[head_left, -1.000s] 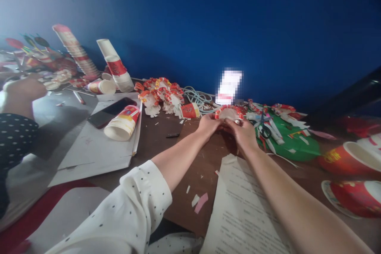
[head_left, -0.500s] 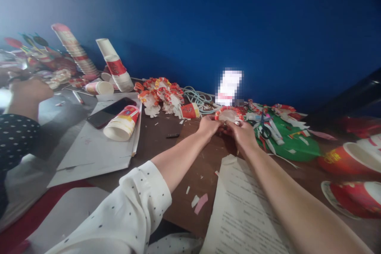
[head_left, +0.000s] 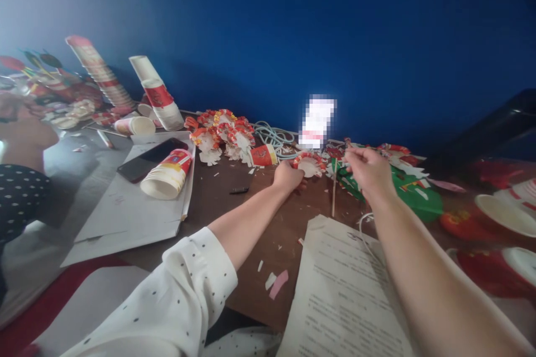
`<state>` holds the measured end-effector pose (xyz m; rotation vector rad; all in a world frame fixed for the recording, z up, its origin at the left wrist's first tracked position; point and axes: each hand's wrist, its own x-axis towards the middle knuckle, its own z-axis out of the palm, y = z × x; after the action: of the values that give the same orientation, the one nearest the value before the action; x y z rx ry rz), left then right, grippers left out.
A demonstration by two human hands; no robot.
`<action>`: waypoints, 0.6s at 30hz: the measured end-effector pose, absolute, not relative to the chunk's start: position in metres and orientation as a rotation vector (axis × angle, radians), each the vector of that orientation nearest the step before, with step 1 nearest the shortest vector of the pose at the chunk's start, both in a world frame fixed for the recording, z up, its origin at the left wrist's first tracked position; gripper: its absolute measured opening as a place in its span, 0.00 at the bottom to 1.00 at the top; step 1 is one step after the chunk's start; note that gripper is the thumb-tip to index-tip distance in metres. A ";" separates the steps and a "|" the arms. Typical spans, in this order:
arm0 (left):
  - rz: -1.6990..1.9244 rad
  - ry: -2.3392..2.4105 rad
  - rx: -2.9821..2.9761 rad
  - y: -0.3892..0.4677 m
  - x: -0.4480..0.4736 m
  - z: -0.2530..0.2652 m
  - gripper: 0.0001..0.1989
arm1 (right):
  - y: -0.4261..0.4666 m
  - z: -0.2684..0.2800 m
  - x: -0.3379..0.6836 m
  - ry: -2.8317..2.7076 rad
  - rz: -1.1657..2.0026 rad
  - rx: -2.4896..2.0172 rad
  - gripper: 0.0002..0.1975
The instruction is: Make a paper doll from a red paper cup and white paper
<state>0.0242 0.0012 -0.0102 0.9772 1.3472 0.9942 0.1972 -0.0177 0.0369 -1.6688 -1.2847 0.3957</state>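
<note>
A red-and-white paper-cup flower (head_left: 310, 165) with a cut, curled rim is held at its left side by my left hand (head_left: 288, 176), whose fingers are partly hidden behind the hand. To its right, my right hand (head_left: 372, 174) is raised with thumb and fingertips pinched together. Whatever lies in that pinch is too small to make out. Between both hands a thin wooden stick (head_left: 334, 192) shows, its upper end close to the flower. Beneath and beyond my right hand lies a green sheet (head_left: 419, 201) with scraps on it.
Finished-looking cup flowers (head_left: 226, 128), a red cup (head_left: 263, 155) and a pale cable (head_left: 274, 134) lie along the wall. A lit phone (head_left: 317, 121) stands behind. Nested cups (head_left: 167, 175) and a dark phone (head_left: 153, 160) rest at left, near a co-worker's arm (head_left: 25, 139). A printed sheet (head_left: 339, 290) lies in front.
My right hand has left the flower and moved right, its fingertips now pinched. The left hand still holds the flower, slightly lower and further left. The thin stick has come into clear view.
</note>
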 end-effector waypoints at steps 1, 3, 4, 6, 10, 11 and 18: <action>0.978 1.346 1.004 0.001 0.024 -0.011 0.15 | -0.018 0.041 0.203 -1.298 0.380 -1.668 0.16; 0.943 1.352 1.056 0.002 0.023 -0.012 0.14 | -0.020 0.048 0.211 -1.319 0.360 -1.680 0.15; 0.933 1.354 1.080 0.002 0.023 -0.013 0.13 | -0.021 0.051 0.213 -1.337 0.358 -1.697 0.15; 0.926 1.351 1.116 0.000 0.022 -0.013 0.13 | -0.022 0.054 0.215 -1.404 0.391 -1.755 0.13; 0.923 1.388 1.145 -0.004 0.021 -0.010 0.14 | -0.021 0.052 0.214 -1.632 0.409 -1.999 0.11; 0.917 1.409 1.146 -0.006 0.021 -0.009 0.15 | -0.021 0.051 0.214 -1.696 0.364 -2.082 0.11; 0.674 1.595 1.356 -0.032 -0.009 0.006 0.25 | -0.024 0.042 0.201 -2.049 0.192 -2.336 0.21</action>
<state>-0.0094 -0.0318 0.0065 1.3557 1.5950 0.6738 0.2013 -0.0236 0.0424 -2.3355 -2.0493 0.1921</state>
